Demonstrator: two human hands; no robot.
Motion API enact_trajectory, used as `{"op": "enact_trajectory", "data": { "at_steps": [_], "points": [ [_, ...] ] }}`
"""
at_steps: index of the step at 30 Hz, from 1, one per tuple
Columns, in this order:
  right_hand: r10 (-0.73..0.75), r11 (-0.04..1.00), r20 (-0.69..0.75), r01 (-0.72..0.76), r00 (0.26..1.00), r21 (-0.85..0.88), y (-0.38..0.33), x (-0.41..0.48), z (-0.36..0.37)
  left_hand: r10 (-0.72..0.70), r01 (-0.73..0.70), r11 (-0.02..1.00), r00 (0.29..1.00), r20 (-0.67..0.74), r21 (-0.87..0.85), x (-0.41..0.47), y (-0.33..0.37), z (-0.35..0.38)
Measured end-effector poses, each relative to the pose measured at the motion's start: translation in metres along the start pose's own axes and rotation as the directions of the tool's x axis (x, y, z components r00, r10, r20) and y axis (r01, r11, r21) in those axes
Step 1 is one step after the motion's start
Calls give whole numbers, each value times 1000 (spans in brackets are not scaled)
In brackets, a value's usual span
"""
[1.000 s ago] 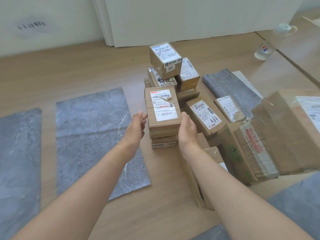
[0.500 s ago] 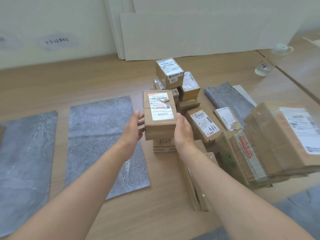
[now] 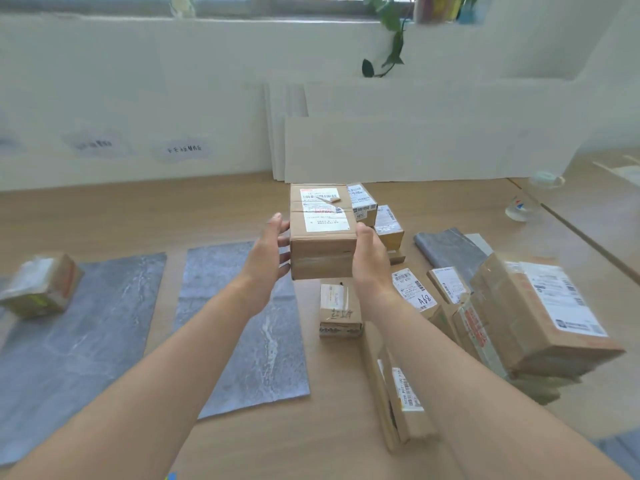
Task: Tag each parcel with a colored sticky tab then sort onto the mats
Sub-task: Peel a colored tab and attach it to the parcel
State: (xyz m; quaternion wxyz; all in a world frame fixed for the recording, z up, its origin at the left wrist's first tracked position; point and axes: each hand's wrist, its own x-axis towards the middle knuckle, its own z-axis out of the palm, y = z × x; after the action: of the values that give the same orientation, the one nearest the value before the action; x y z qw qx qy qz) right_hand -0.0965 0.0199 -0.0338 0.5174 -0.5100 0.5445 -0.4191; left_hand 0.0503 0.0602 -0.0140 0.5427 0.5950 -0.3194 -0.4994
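Observation:
I hold a brown cardboard parcel with a white shipping label in the air between both hands. My left hand grips its left side with thumb up and fingertips on the cardboard. My right hand grips its right side, thumb on the top edge. A smaller taped parcel sits on the table right below it. To the left lie two grey mats, one just left of my hands and one further left. On the further mat rests a taped parcel. No sticky tab shows on the held parcel.
Several more parcels crowd the right side: a stack behind the held one, labelled boxes, a large box and a flat one near my right forearm. A third grey mat lies behind them. A water bottle lies far right.
Both hands closed on the top parcel of the stack and lifted it up and off. The view tilted upward, which brought the parcel on the left mat into sight.

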Motion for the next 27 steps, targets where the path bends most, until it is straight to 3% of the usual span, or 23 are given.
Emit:
{"op": "enact_trajectory", "data": {
  "at_steps": [13,23,27],
  "points": [
    [-201,980,-18,201,979,-8,-75,-54,37,157,-160,983,987,-35,-91,-58,68,-47],
    [-140,985,-30,136,990,-102,-66,-117,125,156,-161,984,986,-66,-78,-106,66,-146],
    [-138,989,11,139,990,-57,-69,-152,150,155,-161,984,984,-84,-75,-127,59,-183]
  ]
}}
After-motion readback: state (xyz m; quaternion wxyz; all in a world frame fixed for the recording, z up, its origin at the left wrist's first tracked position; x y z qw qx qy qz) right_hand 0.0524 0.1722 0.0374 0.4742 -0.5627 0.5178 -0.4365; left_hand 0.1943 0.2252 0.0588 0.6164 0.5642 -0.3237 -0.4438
